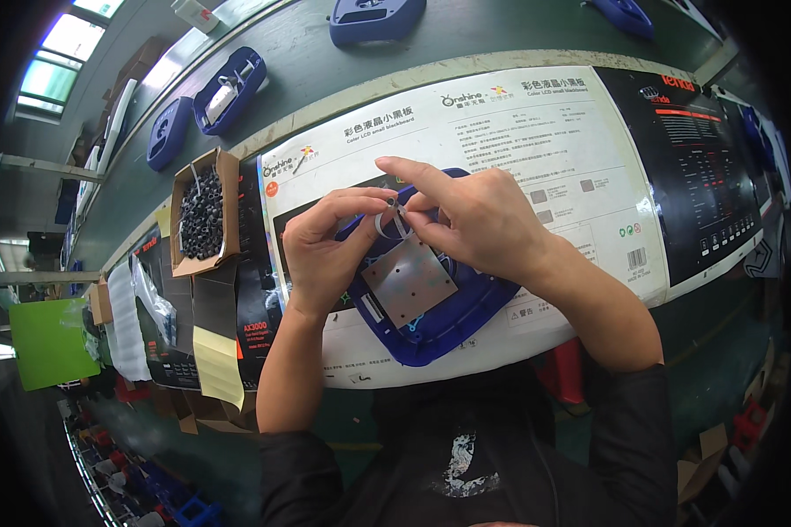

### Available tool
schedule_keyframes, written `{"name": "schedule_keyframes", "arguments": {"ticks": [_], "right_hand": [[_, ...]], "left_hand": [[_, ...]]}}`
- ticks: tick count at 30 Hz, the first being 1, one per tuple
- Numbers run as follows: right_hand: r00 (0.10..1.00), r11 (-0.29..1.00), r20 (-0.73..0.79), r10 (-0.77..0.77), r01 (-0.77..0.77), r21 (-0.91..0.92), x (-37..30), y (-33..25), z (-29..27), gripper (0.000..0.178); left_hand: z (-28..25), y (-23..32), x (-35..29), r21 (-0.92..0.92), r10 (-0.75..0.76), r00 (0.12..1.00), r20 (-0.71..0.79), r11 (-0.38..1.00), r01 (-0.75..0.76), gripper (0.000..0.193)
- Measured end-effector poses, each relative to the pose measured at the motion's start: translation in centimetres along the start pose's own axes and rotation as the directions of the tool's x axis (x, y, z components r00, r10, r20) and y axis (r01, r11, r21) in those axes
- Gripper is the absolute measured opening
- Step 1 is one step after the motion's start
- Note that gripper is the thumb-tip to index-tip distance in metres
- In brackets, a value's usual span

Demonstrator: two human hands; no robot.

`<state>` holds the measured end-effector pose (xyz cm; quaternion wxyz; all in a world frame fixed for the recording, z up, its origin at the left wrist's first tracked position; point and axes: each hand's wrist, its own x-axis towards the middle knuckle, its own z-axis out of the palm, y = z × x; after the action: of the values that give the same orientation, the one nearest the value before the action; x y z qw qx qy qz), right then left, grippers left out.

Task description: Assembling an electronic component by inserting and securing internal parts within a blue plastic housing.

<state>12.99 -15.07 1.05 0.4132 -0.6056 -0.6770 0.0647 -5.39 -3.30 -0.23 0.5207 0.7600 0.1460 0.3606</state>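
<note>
A blue plastic housing (417,351) lies in front of me, with a square metal plate (410,283) set in it. Small dark holes or screws dot the plate. Above the housing's far part, my left hand (328,246) is closed in a pinch, thumb and index finger on a small grey part (392,201). My right hand (488,220) is closed too, pinching a thin pale strip (399,225) that loops down from that part; its index finger points out. The fingertips hide much of the small part, so I cannot tell its exact kind.
Printed cardboard sheets (580,149) cover the bench. To the left stands an open cardboard box (229,204) of small black parts. Several other blue housings (228,90) lie on the green surface (299,66) beyond. A clear plastic bag (154,303) lies farther left.
</note>
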Motion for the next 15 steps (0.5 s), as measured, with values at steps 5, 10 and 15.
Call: {"name": "schedule_keyframes", "arguments": {"ticks": [5,10,15], "right_hand": [[0.999,0.999,-0.020,-0.029,0.028,-0.031,-0.08,-0.15,-0.07,0.052],[0.996,0.996,-0.032,-0.083,0.081,-0.045,-0.19,-0.10,0.21,0.052],[0.995,0.994,-0.044,-0.086,0.082,-0.075,-0.10,-0.21,-0.12,0.053]], "left_hand": [[0.15,0.34,0.13,-0.001,0.001,1.000,0.002,1.000,-0.001,0.015],[0.06,0.13,0.06,0.019,0.008,1.000,-0.002,1.000,-0.008,0.015],[0.13,0.36,0.02,-0.009,-0.021,1.000,-0.001,1.000,0.021,0.015]]}}
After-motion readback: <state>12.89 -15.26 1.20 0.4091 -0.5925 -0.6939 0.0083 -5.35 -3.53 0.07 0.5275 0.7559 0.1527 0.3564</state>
